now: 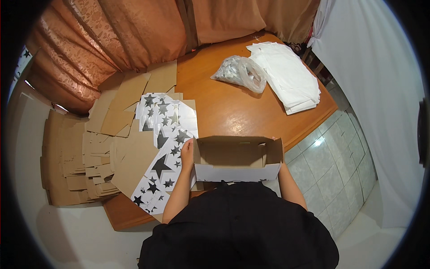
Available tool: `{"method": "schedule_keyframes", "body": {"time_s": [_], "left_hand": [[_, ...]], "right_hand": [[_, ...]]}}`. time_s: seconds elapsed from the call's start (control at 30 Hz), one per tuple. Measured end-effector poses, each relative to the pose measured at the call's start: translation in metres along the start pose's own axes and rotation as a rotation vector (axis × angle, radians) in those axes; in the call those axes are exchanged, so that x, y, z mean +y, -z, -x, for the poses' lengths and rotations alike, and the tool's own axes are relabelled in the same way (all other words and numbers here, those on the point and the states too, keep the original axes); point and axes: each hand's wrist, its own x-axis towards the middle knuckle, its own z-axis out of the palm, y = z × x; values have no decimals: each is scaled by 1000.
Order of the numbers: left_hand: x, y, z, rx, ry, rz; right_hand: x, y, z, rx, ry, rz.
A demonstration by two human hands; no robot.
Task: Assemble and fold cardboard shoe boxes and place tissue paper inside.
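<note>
An open cardboard box [230, 172], white outside and brown inside, is close in front of my body with its open top facing up. My left hand [187, 154] is closed on the box's left end, its fingers partly hidden behind the wall. At the opposite end my right hand [281, 169] grips the box, mostly covered by the right wall. Beside my left forearm lie white cardboard sheets printed with black stars [162, 166], overlapping one another. My torso hides what is below the box.
Flat brown cardboard pieces [74, 154] are stacked along the left of the wooden table [215, 119]. Toward the back right are a clear plastic bag [242, 74] with greyish contents and a pile of white sheets [291, 80]. Orange curtains [130, 31] hang behind the table.
</note>
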Motion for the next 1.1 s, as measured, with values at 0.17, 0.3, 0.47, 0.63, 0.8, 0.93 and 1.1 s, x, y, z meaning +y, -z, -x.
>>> {"method": "schedule_keyframes", "body": {"time_s": [0.17, 0.3, 0.47, 0.63, 0.8, 0.93, 1.1], "left_hand": [[74, 22, 46, 101, -233, 176], [129, 40, 80, -25, -662, -207], [158, 16, 92, -241, -716, -816], [134, -3, 89, -63, -566, -842], [117, -15, 87, -16, -487, -587], [100, -2, 83, 13, -467, -471], [96, 21, 74, 31, -240, -352]], "right_hand": [[-55, -26, 41, 121, 182, 374], [-106, -47, 86, 27, 275, 333], [-125, -72, 105, -5, 315, 770], [-118, -51, 91, -90, 197, 501], [-121, -50, 91, -24, 187, 485], [-120, -33, 82, 9, 126, 419], [-119, -22, 78, 15, 88, 324]]}}
